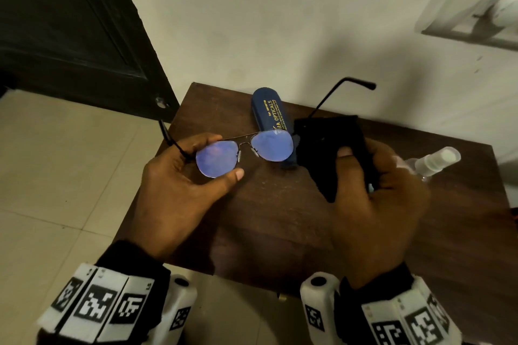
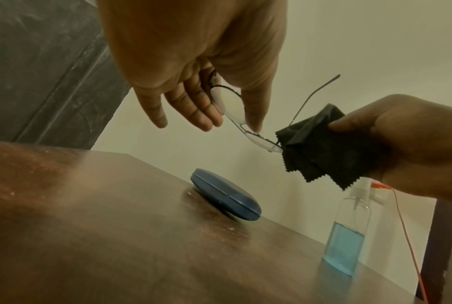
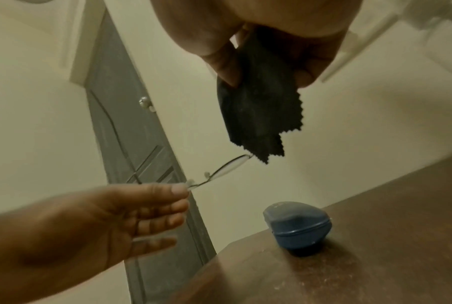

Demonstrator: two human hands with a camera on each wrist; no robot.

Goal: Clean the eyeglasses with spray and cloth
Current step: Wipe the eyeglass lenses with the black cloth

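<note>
Thin-framed eyeglasses (image 1: 272,145) with blue-tinted lenses hang above the brown table (image 1: 280,218), their temples unfolded. My left hand (image 1: 179,185) pinches the left lens rim (image 2: 228,102) between thumb and fingers; the other fingers stay straight. My right hand (image 1: 375,199) grips a folded black cloth (image 1: 330,148) with zigzag edges, held right beside the right lens (image 3: 230,166) and covering its outer edge. The cloth (image 2: 323,152) also hides the right hinge. A clear spray bottle (image 2: 349,232) with blue liquid stands on the table to the right, behind my right hand.
A blue glasses case (image 1: 273,115) with gold lettering lies at the back of the table, under the glasses. A dark door (image 1: 70,31) stands at the left, a pale wall behind. An orange thread (image 2: 406,236) hangs from my right wrist. Tiled floor (image 1: 56,176) lies left.
</note>
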